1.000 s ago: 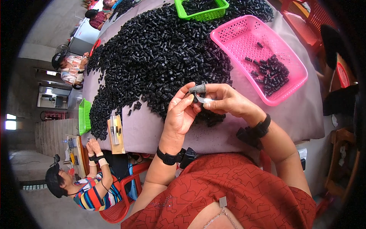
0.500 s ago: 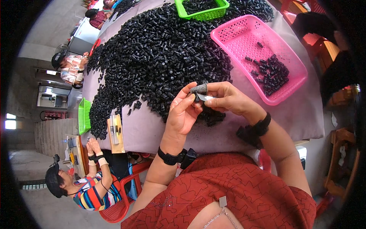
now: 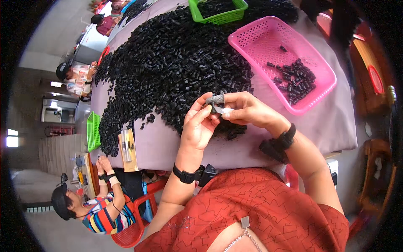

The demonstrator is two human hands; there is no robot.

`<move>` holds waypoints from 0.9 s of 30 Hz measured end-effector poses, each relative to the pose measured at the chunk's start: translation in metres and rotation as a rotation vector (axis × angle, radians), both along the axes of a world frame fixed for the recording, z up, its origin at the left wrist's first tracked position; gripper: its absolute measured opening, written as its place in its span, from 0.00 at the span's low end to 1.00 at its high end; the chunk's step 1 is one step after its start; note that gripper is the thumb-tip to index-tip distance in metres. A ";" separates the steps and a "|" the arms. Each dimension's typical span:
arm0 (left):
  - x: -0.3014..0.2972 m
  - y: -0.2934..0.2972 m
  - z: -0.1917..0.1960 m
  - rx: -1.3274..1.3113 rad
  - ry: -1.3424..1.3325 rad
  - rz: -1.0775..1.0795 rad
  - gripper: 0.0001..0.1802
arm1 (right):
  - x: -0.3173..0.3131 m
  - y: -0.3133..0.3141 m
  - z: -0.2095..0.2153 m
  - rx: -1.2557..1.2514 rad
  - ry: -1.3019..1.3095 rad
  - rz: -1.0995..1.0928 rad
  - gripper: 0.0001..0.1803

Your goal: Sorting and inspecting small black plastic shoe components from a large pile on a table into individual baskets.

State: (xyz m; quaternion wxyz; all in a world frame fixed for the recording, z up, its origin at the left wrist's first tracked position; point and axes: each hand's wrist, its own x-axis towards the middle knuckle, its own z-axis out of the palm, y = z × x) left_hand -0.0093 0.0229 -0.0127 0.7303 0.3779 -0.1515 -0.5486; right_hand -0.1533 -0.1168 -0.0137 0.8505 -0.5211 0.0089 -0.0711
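Note:
Above the near edge of a pile of small black cylindrical parts [image 3: 172,71], my two hands meet at the fingertips. My left hand [image 3: 196,128] is closed, pinching a small black part that is mostly hidden by the fingers. My right hand [image 3: 249,111] wears a grey fabric finger cover [image 3: 216,99] on its index finger. Between that finger and the thumb it grips a small, pale, flat blade-like piece [image 3: 220,110], set against the black part. Both wrists carry black straps.
A pink basket [image 3: 325,94] holding some black parts stands right of the pile; a green basket [image 3: 222,19] sits at the back. At left lie another green basket [image 3: 93,132] and a wooden board [image 3: 127,151]. Several co-workers, one in a striped shirt [image 3: 109,214], sit on the left.
The whole view has shifted slightly. My hands stay together on the black part, with the pale piece tilted a little differently. The nearby co-worker's hands have moved slightly apart.

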 end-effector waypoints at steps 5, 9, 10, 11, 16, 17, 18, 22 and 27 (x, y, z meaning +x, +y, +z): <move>0.001 0.001 0.005 0.037 -0.001 0.008 0.22 | 0.003 -0.001 -0.005 0.020 -0.033 0.013 0.18; 0.008 -0.007 0.010 0.004 -0.022 0.051 0.19 | 0.005 -0.004 -0.012 0.112 -0.079 0.014 0.22; 0.011 -0.012 0.014 -0.010 -0.035 0.073 0.18 | 0.005 -0.005 -0.011 0.103 -0.078 -0.024 0.20; 0.013 -0.018 0.018 -0.024 -0.049 0.096 0.17 | 0.006 -0.006 -0.013 0.100 -0.077 -0.045 0.20; -0.017 -0.069 0.059 -0.109 -0.368 0.075 0.16 | 0.010 -0.010 -0.027 0.170 -0.068 -0.236 0.07; -0.025 -0.079 0.062 -0.144 -0.399 -0.020 0.19 | 0.012 -0.009 -0.030 0.159 -0.078 -0.232 0.06; -0.039 -0.095 0.064 -0.132 -0.423 -0.132 0.21 | 0.012 -0.010 -0.037 0.157 -0.073 -0.277 0.04; -0.076 -0.110 0.066 -0.015 -0.549 -0.382 0.28 | 0.021 -0.002 -0.049 0.029 -0.128 -0.510 0.07; -0.048 -0.083 0.056 -0.005 -0.573 -0.337 0.25 | 0.014 -0.005 -0.043 0.166 -0.162 -0.433 0.02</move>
